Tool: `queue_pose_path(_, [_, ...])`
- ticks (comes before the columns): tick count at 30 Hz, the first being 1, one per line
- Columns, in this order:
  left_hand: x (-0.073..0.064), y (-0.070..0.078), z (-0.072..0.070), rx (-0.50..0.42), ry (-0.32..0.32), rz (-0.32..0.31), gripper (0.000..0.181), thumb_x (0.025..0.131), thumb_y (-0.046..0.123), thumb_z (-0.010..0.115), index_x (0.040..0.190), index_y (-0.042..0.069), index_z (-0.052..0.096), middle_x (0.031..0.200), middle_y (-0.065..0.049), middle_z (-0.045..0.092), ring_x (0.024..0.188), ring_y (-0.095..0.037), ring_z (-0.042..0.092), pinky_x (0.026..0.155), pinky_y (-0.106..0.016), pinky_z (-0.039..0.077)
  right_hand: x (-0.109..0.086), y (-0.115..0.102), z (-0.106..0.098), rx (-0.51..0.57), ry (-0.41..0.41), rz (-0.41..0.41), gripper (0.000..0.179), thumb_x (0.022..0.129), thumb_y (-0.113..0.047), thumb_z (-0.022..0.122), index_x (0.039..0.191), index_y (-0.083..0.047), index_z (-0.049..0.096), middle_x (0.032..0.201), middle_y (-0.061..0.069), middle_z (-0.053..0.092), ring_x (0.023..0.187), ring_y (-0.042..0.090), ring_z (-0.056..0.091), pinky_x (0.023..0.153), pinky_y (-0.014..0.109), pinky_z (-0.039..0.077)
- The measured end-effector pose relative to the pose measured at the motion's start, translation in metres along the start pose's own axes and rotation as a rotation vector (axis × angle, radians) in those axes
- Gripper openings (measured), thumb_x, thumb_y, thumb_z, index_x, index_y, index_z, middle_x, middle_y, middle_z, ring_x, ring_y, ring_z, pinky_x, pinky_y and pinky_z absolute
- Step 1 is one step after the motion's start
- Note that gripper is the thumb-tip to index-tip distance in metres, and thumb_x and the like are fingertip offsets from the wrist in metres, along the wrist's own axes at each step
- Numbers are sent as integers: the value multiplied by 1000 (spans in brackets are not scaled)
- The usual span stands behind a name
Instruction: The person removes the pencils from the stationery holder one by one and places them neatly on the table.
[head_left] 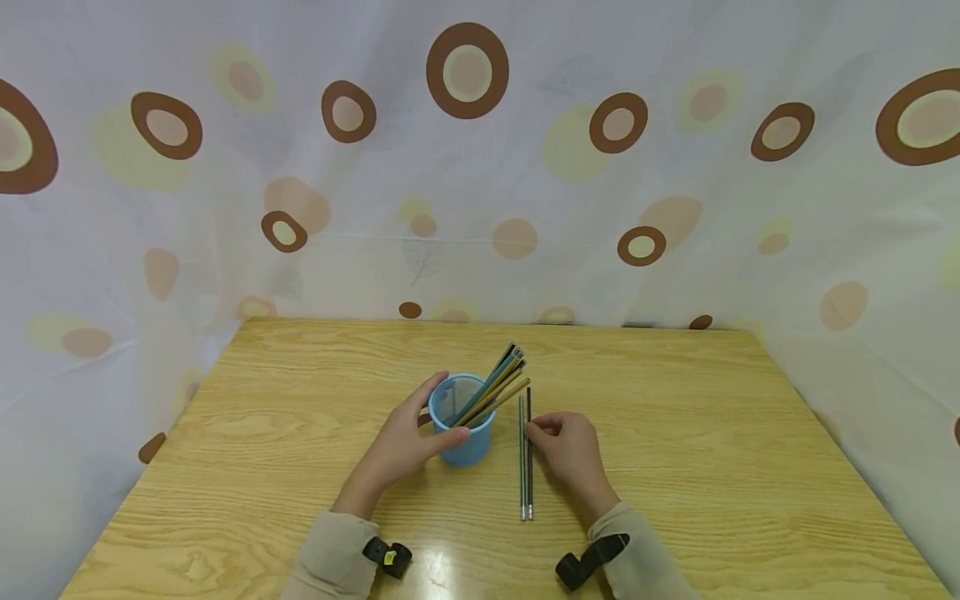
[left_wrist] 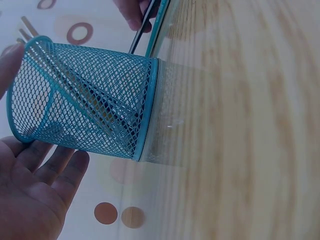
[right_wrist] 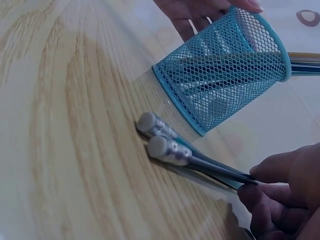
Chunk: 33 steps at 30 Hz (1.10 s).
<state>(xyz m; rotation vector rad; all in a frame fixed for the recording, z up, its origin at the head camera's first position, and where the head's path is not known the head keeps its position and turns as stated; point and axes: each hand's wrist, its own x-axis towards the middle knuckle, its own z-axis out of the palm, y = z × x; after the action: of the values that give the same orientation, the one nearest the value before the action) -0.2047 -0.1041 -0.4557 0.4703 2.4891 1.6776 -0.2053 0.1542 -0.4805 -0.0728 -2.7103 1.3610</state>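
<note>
My left hand grips a light blue mesh pencil cup, thumb at the near side of the rim and fingers around the far side. The cup stands upright on the table. Several pencils in teal, yellow and dark tones lean in it toward the right. Just right of the cup, my right hand pinches a dark pencil between thumb and fingertips. Close beside that lies a teal pencil, nearly parallel. Both have metal ferrules with pale erasers at the end toward me.
The wooden table has a light grain and a glossy surface. Behind it and at its sides hangs a white cloth printed with brown and yellow rounded shapes. Black straps with small devices sit on both sleeves.
</note>
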Motion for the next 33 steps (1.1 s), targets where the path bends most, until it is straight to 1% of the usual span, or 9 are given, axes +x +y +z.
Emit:
queue_pose_path(4, [0,0,0,-1,1,-4,88,83,45,79,155,34,29,152,3,38,134,-27,44,107,-51,40,-1,-1,1,-10,3,-11,14,89,-16,74,91,-2,77,80,2,71,72,12,62,65,30,52])
queue_pose_path(11, [0,0,0,-2,0,4,89,83,45,79,156,31,29,152,3,38,134,-27,44,107,-51,40,-2,-5,0,-4,2,-16,14,89,-14,74,92,-1,77,80,3,71,72,13,64,64,30,53])
queue_pose_path(16, [0,0,0,-3,-2,5,90,83,45,79,156,29,30,152,2,39,134,-27,44,107,-51,40,-2,-4,1,-31,8,-22,13,89,-14,74,91,-1,77,80,3,71,71,13,64,63,29,53])
queue_pose_path(23, [0,0,0,-1,-1,-3,89,82,46,79,155,35,30,152,2,39,134,-28,44,107,-51,40,-2,-3,3,-36,21,-35,14,89,-14,74,91,0,77,77,2,71,68,12,65,61,29,53])
queue_pose_path(27, [0,0,0,2,-1,-5,88,83,45,79,155,35,29,152,2,38,134,-27,44,107,-51,40,-3,-3,4,-36,33,-56,13,88,-13,74,89,0,77,76,2,71,67,13,65,60,30,53])
queue_pose_path(33, [0,0,0,4,-1,-3,88,83,45,79,155,35,29,152,2,38,134,-27,44,107,-51,40,-2,-1,5,-47,29,-31,12,87,-13,75,89,-1,77,75,2,71,68,12,66,62,31,54])
